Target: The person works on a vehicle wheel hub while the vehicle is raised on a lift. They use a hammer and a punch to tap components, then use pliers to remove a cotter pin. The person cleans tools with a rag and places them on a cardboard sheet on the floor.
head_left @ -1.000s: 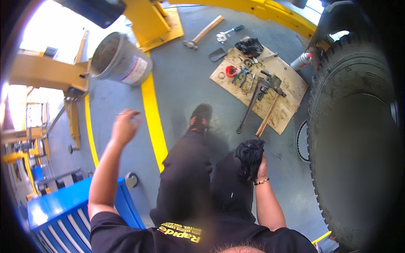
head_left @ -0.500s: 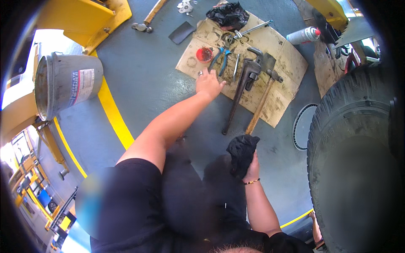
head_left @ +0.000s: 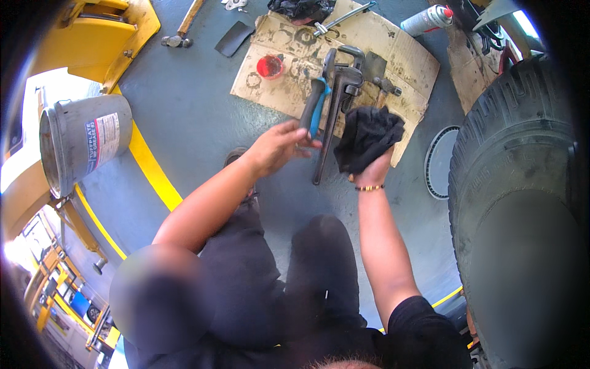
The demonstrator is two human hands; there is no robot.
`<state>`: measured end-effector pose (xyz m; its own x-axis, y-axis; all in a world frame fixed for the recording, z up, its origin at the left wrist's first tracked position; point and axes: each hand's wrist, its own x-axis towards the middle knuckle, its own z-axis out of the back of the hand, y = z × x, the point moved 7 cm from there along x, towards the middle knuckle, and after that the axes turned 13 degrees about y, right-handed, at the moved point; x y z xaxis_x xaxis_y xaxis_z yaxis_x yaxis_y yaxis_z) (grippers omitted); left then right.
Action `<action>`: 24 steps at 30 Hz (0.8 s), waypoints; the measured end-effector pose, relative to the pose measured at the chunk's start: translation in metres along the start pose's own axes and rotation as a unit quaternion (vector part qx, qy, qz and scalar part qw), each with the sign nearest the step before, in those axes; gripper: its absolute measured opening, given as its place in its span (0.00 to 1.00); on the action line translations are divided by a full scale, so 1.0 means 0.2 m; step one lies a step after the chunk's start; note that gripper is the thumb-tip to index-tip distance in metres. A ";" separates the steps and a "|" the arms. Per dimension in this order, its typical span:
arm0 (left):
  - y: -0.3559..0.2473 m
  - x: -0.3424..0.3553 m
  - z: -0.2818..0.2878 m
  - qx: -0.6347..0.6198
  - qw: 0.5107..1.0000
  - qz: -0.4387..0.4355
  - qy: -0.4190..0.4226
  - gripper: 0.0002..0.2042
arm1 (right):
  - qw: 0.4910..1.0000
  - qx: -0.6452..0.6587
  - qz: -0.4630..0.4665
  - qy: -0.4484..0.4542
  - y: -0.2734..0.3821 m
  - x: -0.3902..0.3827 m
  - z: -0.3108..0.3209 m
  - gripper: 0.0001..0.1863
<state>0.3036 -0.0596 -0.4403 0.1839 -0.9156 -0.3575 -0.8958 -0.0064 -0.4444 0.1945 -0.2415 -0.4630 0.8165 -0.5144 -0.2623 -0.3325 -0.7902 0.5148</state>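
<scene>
My left hand is closed on the lower ends of the blue-and-black handles of a pair of pliers. The pliers are raised in front of the cardboard, and their jaws overlap the pipe wrench. In my right hand is a crumpled black cloth, which covers most of that hand's fingers. The dark pipe wrench lies just right of the pliers, partly on the stained cardboard. Beyond the cloth, a hammer shows its head; most of its handle is hidden.
A red cup and a sliding-bar tool rest on the cardboard. A spray can stands out at the far right, above a large tyre. Another hammer and a grey bucket are on the left.
My left hand has taken hold of the pliers and drawn them up toward me. My right hand has moved forward with the cloth, over the hammer's handle.
</scene>
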 end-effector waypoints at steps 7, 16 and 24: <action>-0.05 -0.28 -0.19 0.115 0.980 0.081 0.142 0.18 | 0.967 -0.188 -0.138 0.100 -0.23 0.04 -0.43 0.24; -0.02 -0.44 -0.09 0.281 0.959 0.019 -0.013 0.12 | 0.937 -0.285 -0.198 0.043 -0.48 -0.08 -0.48 0.19; 0.02 -0.50 -0.09 0.283 0.956 0.004 -0.077 0.12 | 0.817 -0.523 -0.183 0.158 -0.55 -0.19 -0.41 0.18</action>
<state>0.2750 0.0242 -0.3918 0.2733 -0.8447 -0.4602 -0.5438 0.2589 -0.7983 0.2384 -0.1073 -0.4420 0.9070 -0.0644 -0.4162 0.4121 -0.0687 0.9086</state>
